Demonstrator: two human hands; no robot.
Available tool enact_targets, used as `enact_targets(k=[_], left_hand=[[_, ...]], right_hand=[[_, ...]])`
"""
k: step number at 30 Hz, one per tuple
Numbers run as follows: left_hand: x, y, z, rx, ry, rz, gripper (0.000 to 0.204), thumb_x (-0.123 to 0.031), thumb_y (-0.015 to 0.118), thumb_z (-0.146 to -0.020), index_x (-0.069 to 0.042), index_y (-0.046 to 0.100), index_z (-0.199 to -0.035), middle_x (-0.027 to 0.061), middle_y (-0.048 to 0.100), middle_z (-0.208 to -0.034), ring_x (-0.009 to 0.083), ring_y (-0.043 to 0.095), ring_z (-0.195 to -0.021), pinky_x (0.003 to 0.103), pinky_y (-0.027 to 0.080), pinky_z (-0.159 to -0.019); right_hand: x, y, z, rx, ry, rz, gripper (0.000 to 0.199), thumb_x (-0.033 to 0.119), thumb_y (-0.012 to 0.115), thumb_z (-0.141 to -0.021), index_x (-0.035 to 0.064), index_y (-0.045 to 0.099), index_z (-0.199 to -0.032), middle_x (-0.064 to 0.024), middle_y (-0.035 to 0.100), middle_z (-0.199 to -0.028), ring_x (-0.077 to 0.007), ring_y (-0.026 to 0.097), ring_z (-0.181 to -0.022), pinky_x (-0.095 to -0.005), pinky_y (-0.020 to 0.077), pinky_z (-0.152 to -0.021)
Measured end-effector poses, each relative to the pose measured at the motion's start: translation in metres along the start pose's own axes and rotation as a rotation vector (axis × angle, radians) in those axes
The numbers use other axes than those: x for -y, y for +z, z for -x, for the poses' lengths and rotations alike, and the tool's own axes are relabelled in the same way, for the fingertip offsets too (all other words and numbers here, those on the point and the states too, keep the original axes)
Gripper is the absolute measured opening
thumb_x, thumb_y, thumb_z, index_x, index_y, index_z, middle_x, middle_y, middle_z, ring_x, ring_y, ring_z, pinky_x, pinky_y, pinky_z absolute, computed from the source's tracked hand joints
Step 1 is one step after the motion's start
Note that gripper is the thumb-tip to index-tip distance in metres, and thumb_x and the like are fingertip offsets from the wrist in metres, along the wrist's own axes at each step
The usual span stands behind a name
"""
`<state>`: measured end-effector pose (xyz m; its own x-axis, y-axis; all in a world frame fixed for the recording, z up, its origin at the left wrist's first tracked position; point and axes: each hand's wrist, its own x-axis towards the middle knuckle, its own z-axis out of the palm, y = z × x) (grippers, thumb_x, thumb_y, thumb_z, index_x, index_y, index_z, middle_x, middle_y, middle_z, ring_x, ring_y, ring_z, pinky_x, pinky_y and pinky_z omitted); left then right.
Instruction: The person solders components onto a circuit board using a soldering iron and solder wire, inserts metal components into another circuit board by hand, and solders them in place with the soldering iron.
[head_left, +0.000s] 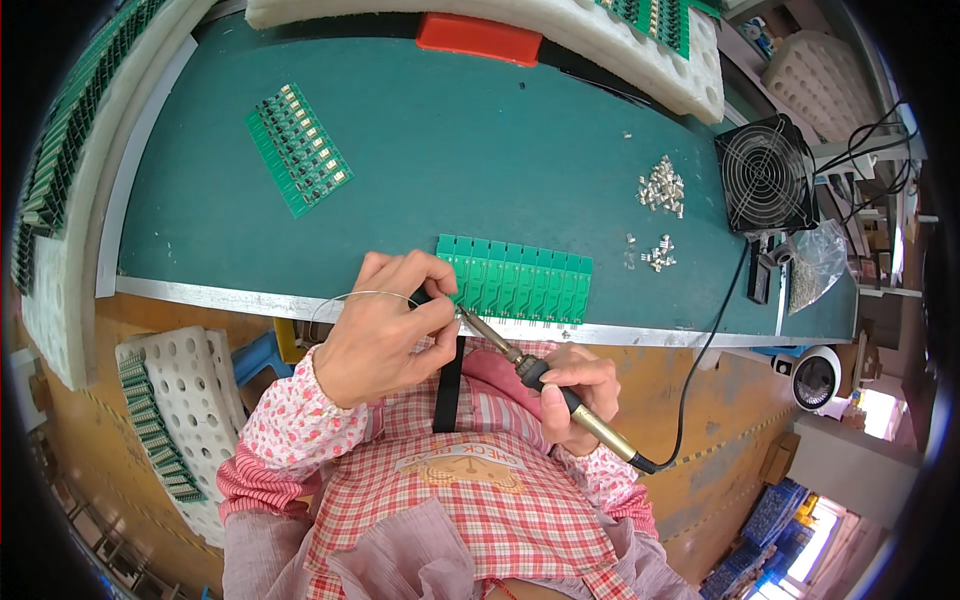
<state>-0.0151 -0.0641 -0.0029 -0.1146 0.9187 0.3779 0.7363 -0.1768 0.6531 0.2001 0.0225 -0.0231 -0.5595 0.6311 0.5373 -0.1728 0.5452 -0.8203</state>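
Observation:
A green circuit board panel (520, 278) lies at the table's front edge, its plain side up and a row of pins along its near side. My right hand (582, 385) grips a soldering iron (592, 422) by its dark collar. The iron's tip meets the board's near left corner, or comes very close to it. Beside that corner my left hand (378, 332) is closed in a pinch on thin solder wire (352, 294), which loops out to the left. A small dark piece shows between the left fingers; its kind is hidden.
Another board panel (300, 150), components up, lies at back left. Small metal parts (662, 186) sit in piles on the right, near a black fan (765, 172) and a plastic bag (818, 262). White foam racks (90, 230) hold boards. The iron's cable (684, 405) runs right.

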Motion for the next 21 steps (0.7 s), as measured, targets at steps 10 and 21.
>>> enact_targets(k=[10,21], left_hand=[[0.004,0.0,0.006,-0.092,0.054,-0.014,0.018,-0.005,0.071,-0.064,-0.006,0.053,-0.066,0.0047,0.06,-0.091,0.0226,0.058,-0.084,0.037,0.039,-0.076],[-0.025,-0.008,0.023,-0.005,0.165,-0.179,0.018,-0.019,0.073,-0.066,-0.014,0.057,-0.073,-0.0015,0.059,-0.086,0.0188,0.058,-0.085,0.04,0.039,-0.08]], right_hand=[[0.001,-0.002,0.0,0.022,-0.008,0.012,0.017,0.0,0.066,-0.076,0.0002,0.055,-0.089,-0.0062,0.054,-0.06,-0.0178,0.051,-0.049,-0.0305,0.0403,-0.048],[0.018,0.004,-0.021,0.201,-0.046,0.329,0.016,0.013,0.077,-0.073,0.008,0.069,-0.086,-0.0056,0.051,-0.07,-0.0218,0.052,-0.06,-0.032,0.0418,-0.052]])
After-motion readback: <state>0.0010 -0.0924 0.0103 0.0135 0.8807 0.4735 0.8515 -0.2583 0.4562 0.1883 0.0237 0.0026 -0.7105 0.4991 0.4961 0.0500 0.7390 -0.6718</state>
